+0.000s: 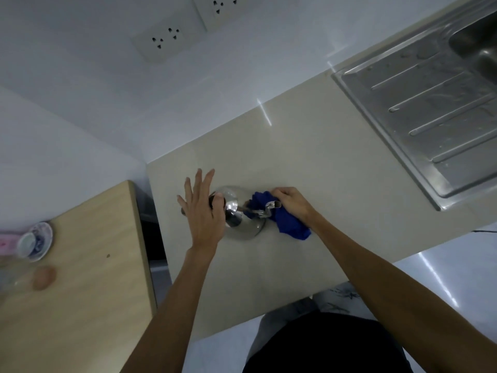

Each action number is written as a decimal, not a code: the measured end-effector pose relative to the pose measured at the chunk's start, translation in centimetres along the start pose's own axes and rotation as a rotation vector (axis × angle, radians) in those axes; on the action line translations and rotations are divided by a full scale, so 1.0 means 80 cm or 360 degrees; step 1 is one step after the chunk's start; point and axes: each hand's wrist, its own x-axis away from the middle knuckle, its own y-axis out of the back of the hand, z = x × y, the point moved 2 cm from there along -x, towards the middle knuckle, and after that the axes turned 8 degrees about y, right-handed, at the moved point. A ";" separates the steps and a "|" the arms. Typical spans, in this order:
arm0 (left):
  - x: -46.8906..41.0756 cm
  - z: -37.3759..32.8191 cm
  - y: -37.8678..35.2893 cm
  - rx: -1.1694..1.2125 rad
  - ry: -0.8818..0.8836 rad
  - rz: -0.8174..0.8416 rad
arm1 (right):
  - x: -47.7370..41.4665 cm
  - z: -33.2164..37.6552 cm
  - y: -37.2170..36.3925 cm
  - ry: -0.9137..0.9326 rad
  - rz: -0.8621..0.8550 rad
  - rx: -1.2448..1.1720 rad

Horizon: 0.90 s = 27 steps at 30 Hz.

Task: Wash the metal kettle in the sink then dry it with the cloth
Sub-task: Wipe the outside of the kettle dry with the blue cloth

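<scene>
A shiny metal kettle [243, 219] stands on the beige counter [309, 162], its curved spout pointing right. My left hand [204, 208] lies flat over the kettle's dark handle and lid side, fingers spread and extended, the thumb against the top. My right hand [291, 201] grips a blue cloth [289, 224] bunched around the spout; the cloth hangs down to the counter on the kettle's right. The steel sink [478, 49] sits at the far right, well apart from the kettle.
The sink's ribbed draining board [435, 111], wet with drops, takes up the counter's right end. A wooden table [80, 265] at left carries a blue-patterned cup and saucer [33, 242] and an egg [44, 277]. Wall sockets [168, 39] are on the white wall behind.
</scene>
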 end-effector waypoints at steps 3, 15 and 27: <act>0.003 -0.005 -0.005 0.0107 0.0219 -0.0003 | 0.004 -0.003 -0.003 0.0028 0.0030 0.0034; -0.045 -0.011 -0.002 0.0251 -0.0102 0.0277 | 0.021 -0.016 -0.002 0.0054 -0.0365 -0.0069; -0.035 -0.014 -0.028 0.0431 0.0442 -0.0046 | -0.068 0.034 -0.068 0.0109 -0.0291 -0.0098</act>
